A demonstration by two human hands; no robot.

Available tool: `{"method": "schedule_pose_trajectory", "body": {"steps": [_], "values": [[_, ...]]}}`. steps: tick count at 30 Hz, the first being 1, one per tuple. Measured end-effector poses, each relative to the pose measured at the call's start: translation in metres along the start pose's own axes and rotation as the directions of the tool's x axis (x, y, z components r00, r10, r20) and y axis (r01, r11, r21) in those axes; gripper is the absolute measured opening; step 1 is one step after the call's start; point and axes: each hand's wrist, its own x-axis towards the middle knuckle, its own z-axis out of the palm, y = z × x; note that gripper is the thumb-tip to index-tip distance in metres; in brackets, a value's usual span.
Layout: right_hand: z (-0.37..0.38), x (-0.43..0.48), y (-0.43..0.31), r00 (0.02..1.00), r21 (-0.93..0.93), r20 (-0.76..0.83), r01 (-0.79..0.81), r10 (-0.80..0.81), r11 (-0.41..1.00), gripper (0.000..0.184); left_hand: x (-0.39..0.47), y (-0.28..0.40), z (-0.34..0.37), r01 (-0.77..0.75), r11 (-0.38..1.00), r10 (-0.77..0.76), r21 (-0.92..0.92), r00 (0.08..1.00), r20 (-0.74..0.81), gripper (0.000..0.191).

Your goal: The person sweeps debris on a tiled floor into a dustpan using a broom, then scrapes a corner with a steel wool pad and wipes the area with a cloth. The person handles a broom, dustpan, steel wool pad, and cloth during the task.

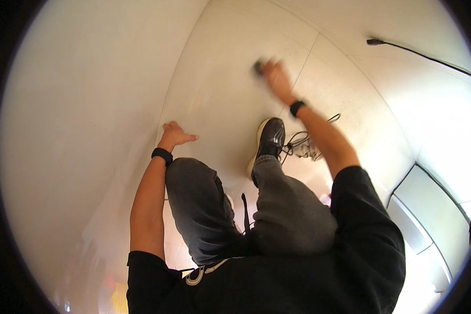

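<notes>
My right hand (276, 76) is blurred and grips a small dark object (258, 68) against or just above the pale floor panel (227, 43). What the object is, I cannot tell. Lower and to the left, my left hand (176, 134) rests with its thumb spread on the same pale surface, by a thin seam. It holds nothing, and sits just beyond my bent knee (192, 176). Each wrist wears a black band. Between the hands stands my dark sneaker (272, 135) with a light sole.
Beside the sneaker lies a crumpled pale cloth-like thing (304, 149) with dark looped cord. A black cable (424, 55) with a plug end runs along the upper right. At the right is a grey panelled box-like structure (428, 196). A pale smooth wall (82, 98) fills the left.
</notes>
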Motion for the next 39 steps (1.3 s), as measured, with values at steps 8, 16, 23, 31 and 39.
{"method": "schedule_pose_trajectory", "body": {"steps": [8, 16, 23, 31, 39], "values": [[0.025, 0.012, 0.096, 0.883, -0.058, -0.043, -0.469, 0.468, 0.881, 0.023, 0.026, -0.013, 0.016, -0.054, 0.997, 0.057, 0.055, 0.997, -0.043, 0.116], [0.034, 0.106, 0.029, 0.881, -0.014, -0.383, -0.306, 0.278, 0.952, 0.019, 0.019, -0.014, 0.018, -0.025, 1.000, 0.028, 0.015, 0.979, -0.203, 0.096], [0.053, 0.021, -0.166, 0.969, 0.411, 0.025, 0.213, -0.244, 0.886, 0.030, 0.024, -0.021, 0.021, -0.099, 0.994, 0.086, -0.050, 0.972, -0.221, 0.092], [0.054, 0.102, -0.046, 0.991, 0.168, -0.095, -0.073, 0.090, 0.983, 0.017, 0.045, -0.037, 0.046, -0.063, 0.995, 0.082, 0.083, 0.966, -0.247, 0.086], [0.057, 0.074, -0.172, 0.984, 0.335, 0.005, 0.165, -0.176, 0.928, 0.025, 0.043, -0.036, 0.046, -0.045, 0.998, 0.031, -0.045, 0.965, -0.261, 0.080]]}}
